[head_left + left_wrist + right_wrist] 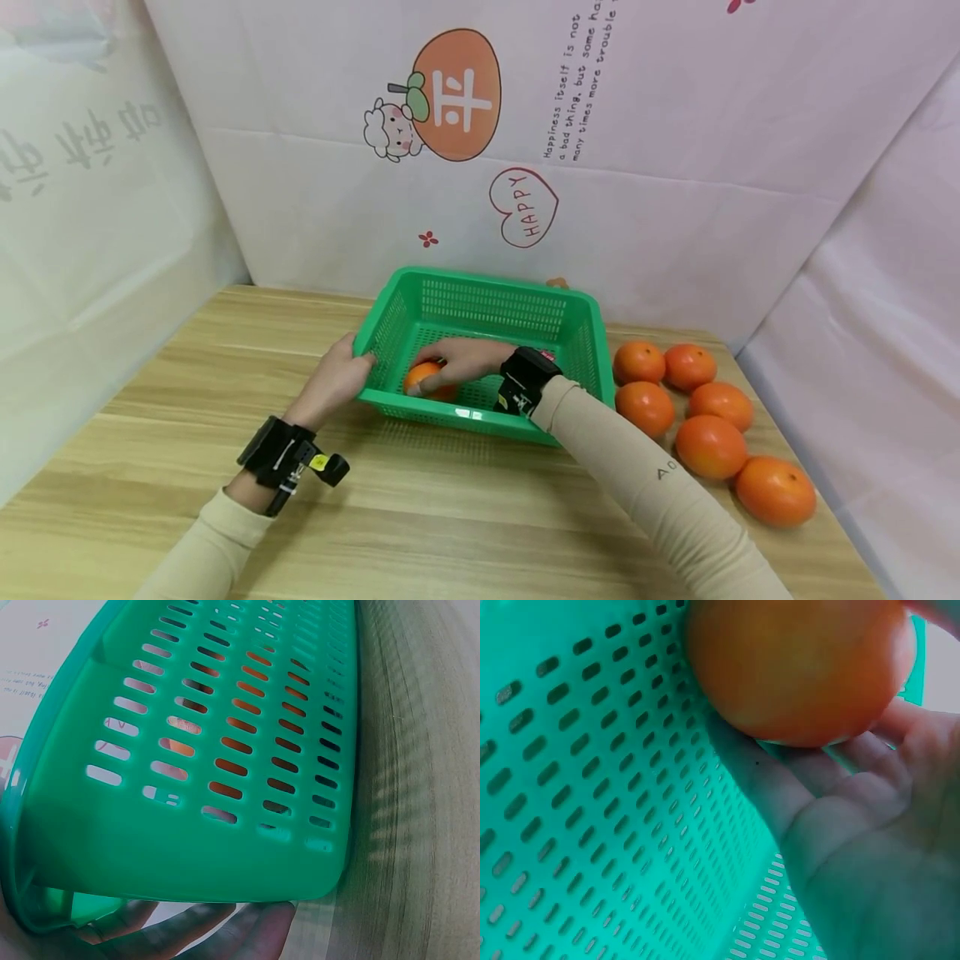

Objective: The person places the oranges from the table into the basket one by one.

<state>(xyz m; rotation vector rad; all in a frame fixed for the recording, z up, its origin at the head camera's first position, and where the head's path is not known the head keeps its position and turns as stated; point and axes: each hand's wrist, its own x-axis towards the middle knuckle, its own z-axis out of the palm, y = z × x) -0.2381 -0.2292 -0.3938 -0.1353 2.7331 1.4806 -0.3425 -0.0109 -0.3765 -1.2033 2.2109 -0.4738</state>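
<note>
Seven orange fruits [644,409], one basket [491,306]

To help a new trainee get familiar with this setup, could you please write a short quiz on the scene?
1. How many round orange fruits lie on the wood-grain table, outside the green perforated plastic basket?
2. True or false: the bare left hand grips the basket's edge.
3. Which hand holds the round orange fruit inside the basket: A) neither, B) the left, C) the right?

Key: 1. Six; 2. True; 3. C, the bare right hand.

Backed by pale printed cloth [300,200] | flanked by creased left cloth [97,225] and right cloth [870,333] | floored below with wood-grain tabletop [450,533]
</note>
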